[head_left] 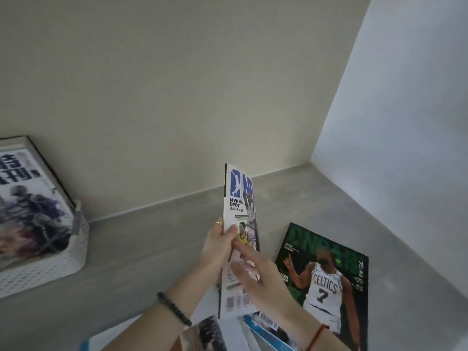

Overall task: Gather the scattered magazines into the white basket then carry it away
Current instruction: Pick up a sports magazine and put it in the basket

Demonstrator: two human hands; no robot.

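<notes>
An NBA magazine [239, 198] with a white and blue cover stands upright above the grey floor. My left hand [217, 245] grips its left edge, thumb on the cover. My right hand [255, 271] lies against the cover with straight fingers. A green magazine [326, 277] showing a player in a Celtics jersey lies flat to the right. Several more magazines [263, 328] lie under my arms at the bottom edge. The white perforated basket [50, 267] sits at the left, with a magazine [27, 198] leaning inside it.
The grey floor [141, 249] meets a beige wall [164, 97] behind and a white wall [405, 122] on the right, forming a corner. Open floor lies between the basket and my hands.
</notes>
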